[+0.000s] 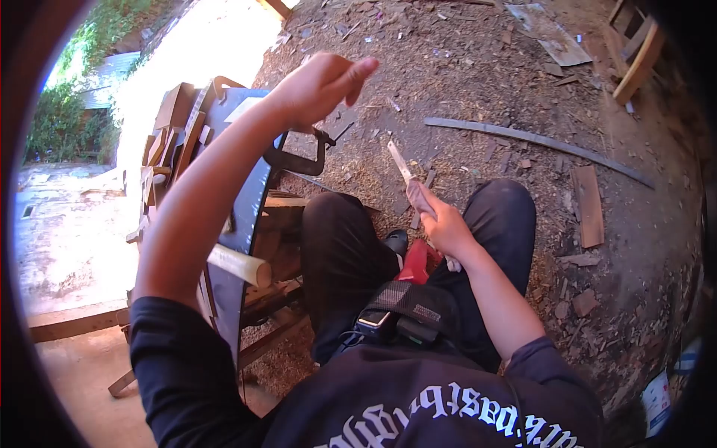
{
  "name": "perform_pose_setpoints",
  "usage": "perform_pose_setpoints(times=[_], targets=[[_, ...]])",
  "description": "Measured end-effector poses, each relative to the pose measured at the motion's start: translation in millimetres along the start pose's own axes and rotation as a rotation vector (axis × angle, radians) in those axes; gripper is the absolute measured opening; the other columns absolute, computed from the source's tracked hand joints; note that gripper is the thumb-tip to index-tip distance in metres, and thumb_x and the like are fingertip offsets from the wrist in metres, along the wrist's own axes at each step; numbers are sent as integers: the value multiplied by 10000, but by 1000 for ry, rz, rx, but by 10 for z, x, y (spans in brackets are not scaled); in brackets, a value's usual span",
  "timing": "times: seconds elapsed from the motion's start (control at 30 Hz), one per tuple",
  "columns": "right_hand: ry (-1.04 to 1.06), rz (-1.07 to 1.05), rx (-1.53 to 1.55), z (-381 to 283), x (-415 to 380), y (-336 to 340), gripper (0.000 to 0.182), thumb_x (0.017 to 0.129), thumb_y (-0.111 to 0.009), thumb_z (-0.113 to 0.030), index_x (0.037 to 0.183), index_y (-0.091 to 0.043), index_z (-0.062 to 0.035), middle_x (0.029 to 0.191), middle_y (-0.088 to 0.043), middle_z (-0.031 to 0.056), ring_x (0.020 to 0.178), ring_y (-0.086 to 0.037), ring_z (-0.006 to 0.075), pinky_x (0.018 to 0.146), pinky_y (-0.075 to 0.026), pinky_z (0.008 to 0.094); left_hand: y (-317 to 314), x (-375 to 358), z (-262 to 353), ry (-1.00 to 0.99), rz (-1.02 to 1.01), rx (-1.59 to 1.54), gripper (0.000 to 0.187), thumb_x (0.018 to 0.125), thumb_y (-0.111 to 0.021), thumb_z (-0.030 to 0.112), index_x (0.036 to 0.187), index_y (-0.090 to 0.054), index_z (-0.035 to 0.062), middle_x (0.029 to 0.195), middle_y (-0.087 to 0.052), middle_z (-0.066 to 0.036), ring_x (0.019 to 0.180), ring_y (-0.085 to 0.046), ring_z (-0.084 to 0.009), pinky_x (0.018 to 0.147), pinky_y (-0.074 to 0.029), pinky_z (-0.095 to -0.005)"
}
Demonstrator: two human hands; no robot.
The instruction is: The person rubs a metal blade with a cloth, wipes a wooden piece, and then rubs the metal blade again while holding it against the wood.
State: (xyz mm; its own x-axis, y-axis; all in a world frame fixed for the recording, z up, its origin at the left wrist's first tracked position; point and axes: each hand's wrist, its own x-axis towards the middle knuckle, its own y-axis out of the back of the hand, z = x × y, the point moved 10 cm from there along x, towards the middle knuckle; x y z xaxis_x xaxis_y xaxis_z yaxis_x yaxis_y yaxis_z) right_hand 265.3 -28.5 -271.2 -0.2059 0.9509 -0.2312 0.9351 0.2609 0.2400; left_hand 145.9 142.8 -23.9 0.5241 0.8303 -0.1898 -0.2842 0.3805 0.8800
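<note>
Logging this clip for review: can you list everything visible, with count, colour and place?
knife: one, pale blade, in the right hand, pointing away
clamp: one, dark metal, on the workbench under the left hand
workbench: one, dark top, left of the knees
wood offcuts: several, tan, piled at the bench's far end
long strip: one, grey, on the sawdust ground
red object: one, between the legs
left hand: raised, empty
right hand: grip closed on the knife

Outdoor work yard, dirt ground (478,82) strewn with sawdust and wood scraps.
Beyond the cluttered workbench (224,187): sunlit pavement (67,224), green foliage (56,119). Right of it: long curved strip (538,142), scrap plank (588,205).
</note>
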Motion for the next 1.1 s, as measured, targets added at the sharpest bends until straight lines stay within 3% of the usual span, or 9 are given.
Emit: perform_pose_setpoints(times=[0.03,0.07,0.17,0.23,0.33,0.43,0.53,0.67,1.1], targets=[[-42,-6,10,36,-53,11,573,906,-528,-99,1469,-445,-39,1216,-615,335,1170,-581,466,1004,-466,446,80,-54,44,-25,86,-26,761,1033,-361,621,702,-649,-1,504,-485,-68,527,-572,-223,609,-486,-372],[-73,15,50,64,-144,54,543,930,-505,-97,1467,-445,-49,1092,-639,260,999,-621,382,869,-494,414,119,-88,-55,95,116,-44,646,1041,-409,565,846,-701,23,552,-521,-62,572,-584,-190,613,-478,-351],[-207,39,320,-70,-500,217,505,1000,-468,-116,1502,-411,-109,768,-583,33,549,-576,92,442,-475,281,494,-177,-119,-118,396,-17,497,1038,-486,475,963,-713,40,647,-589,-69,655,-611,-164,662,-494,-337],[-36,104,285,-498,-681,377,461,1018,-467,-110,1474,-417,-73,782,-585,32,579,-593,92,428,-481,250,760,-374,-187,-214,536,-80,376,1025,-544,386,1035,-701,44,753,-645,-72,739,-630,-148,720,-511,-325],[200,163,166,-1096,-845,433,421,1001,-509,-81,1416,-459,-33,794,-606,50,626,-630,120,484,-493,265,792,-606,-500,-30,537,-50,329,1021,-562,336,1074,-701,42,835,-696,-93,806,-661,-156,785,-527,-323],[506,327,1,-1785,-912,401,340,967,-573,-102,1285,-517,4,845,-681,216,746,-705,377,646,-527,417,680,-767,-573,-79,543,32,285,1013,-571,279,1094,-712,45,894,-721,-109,845,-691,-194,804,-534,-328],[526,236,61,-1979,-628,193,293,1008,-555,-202,1210,-550,11,868,-673,268,822,-680,457,669,-518,450,572,-821,-640,-48,515,-84,265,1002,-557,231,1097,-707,34,941,-721,-106,882,-689,-198,810,-530,-320],[435,103,128,-1822,-154,-151,425,1078,-407,-375,1079,-594,7,771,-651,234,758,-690,395,673,-501,430,528,-756,-924,-25,508,-290,256,977,-484,108,1113,-682,21,977,-705,-87,939,-664,-169,831,-507,-294],[173,66,184,-988,604,-453,608,1049,-374,-560,949,-608,-8,677,-568,90,634,-573,219,613,-439,355,533,-718,-840,-16,430,-248,307,916,-459,72,1148,-650,14,974,-678,-98,929,-640,-185,858,-492,-316]])
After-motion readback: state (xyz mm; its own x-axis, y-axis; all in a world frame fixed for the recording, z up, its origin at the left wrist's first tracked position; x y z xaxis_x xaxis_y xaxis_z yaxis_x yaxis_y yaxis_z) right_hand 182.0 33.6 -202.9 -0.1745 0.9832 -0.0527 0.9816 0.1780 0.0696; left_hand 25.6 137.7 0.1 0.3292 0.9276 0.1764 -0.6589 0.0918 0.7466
